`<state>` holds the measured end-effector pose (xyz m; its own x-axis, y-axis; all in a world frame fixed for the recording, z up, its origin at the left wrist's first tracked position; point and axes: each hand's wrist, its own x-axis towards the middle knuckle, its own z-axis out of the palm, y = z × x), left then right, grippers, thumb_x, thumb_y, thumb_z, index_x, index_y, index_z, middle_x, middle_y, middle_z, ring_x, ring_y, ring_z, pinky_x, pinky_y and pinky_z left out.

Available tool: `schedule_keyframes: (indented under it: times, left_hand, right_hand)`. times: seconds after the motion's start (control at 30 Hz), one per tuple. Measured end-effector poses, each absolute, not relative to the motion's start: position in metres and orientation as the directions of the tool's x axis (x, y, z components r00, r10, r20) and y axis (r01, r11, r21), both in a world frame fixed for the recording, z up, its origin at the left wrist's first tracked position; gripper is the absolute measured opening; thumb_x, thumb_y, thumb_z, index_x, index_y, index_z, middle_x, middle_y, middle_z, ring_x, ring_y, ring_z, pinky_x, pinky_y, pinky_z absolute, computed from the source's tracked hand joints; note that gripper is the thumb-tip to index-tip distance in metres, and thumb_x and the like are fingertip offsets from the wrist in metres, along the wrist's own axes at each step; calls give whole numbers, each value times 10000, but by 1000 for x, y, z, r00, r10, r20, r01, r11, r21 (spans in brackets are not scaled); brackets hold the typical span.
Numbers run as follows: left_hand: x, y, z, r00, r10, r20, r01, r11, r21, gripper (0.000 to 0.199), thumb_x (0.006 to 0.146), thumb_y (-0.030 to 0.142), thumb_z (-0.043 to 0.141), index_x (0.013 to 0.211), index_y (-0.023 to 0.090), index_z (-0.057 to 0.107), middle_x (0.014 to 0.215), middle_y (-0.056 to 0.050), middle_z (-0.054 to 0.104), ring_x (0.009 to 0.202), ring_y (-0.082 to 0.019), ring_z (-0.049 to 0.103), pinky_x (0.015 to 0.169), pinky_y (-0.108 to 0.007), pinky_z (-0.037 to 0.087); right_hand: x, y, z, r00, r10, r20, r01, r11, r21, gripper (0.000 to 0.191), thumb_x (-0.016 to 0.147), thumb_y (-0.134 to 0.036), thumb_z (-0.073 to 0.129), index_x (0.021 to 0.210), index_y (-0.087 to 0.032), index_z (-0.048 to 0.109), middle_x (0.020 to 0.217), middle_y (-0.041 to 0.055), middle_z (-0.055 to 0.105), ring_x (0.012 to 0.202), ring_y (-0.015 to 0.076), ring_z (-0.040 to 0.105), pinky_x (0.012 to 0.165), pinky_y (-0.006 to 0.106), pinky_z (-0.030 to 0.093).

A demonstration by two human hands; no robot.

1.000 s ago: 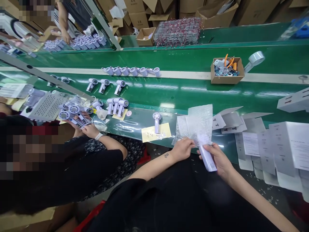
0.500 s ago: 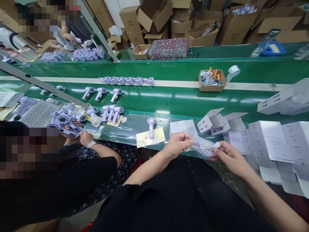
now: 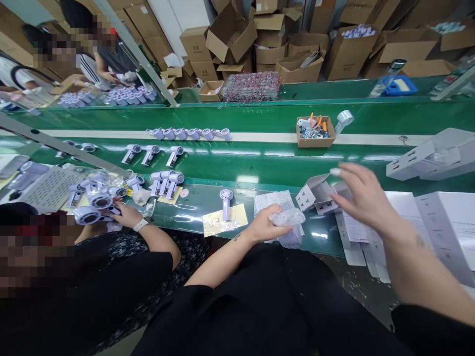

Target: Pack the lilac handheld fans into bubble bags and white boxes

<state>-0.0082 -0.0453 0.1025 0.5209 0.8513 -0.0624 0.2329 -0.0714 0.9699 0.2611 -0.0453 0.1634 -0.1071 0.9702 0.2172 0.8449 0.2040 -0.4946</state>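
Note:
My left hand [image 3: 263, 226] is closed around a crumpled clear bubble-wrap bag [image 3: 287, 217], held just above the near edge of the bench. What the bag contains, if anything, is hard to make out. Behind it lies a flat bubble-wrap sheet [image 3: 263, 201]. My right hand [image 3: 365, 195] is raised over the open white boxes [image 3: 307, 197], thumb and fingers apart, holding nothing. A white cover sits on one of its fingertips. To the left of my hands, a lilac handheld fan [image 3: 226, 205] rests on yellow paper [image 3: 211, 225].
Printed white cartons [image 3: 438, 217] crowd the right side. A small cardboard box of parts [image 3: 315, 141] stands on the belt beside a silver fan [image 3: 344, 118]. Lilac fans [image 3: 174, 155] line the left, where a co-worker's hand [image 3: 128, 216] handles more fans.
My right hand has let go of the plastic bag and moved up and right, over the white boxes. My left hand now holds the bag alone, bunched up. The view has shifted slightly.

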Motion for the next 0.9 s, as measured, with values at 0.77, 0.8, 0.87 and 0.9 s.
schedule_keyframes:
  times: [0.77, 0.8, 0.87, 0.9]
  left_hand:
    - [46, 6, 108, 300, 934, 194, 659, -350, 666, 290, 801, 382, 560, 1006, 182, 519, 1001, -98, 528, 874, -213, 571, 735, -300, 441]
    - [55, 6, 112, 404, 902, 154, 699, -412, 584, 289, 813, 365, 547, 1038, 185, 518, 1037, -106, 516, 903, -229, 568, 761, -318, 432]
    - [70, 10, 118, 491, 870, 41, 747, -445, 494, 329, 837, 371, 518, 1111, 191, 496, 1063, -108, 505, 908, -243, 573, 772, -338, 424]
    - [74, 12, 119, 501, 865, -6, 761, -437, 479, 380, 836, 407, 519, 1146, 190, 479, 1059, -110, 509, 905, -249, 574, 771, -345, 422]
  right_hand:
    - [222, 3, 77, 262, 961, -87, 622, -237, -746, 242, 710, -275, 500, 880, -186, 646, 758, 39, 687, 692, 185, 602, 622, 268, 427]
    - [222, 2, 78, 244, 966, -82, 640, -224, -735, 231, 704, -265, 507, 870, -186, 647, 755, 42, 687, 703, 192, 602, 617, 268, 424]
    - [223, 0, 81, 207, 976, -61, 690, -190, -699, 212, 703, -248, 513, 860, -189, 641, 791, 55, 689, 744, 207, 602, 628, 274, 420]
    - [225, -1, 82, 198, 979, -49, 714, -179, -677, 206, 708, -241, 508, 861, -190, 636, 814, 64, 688, 758, 213, 601, 636, 279, 417]
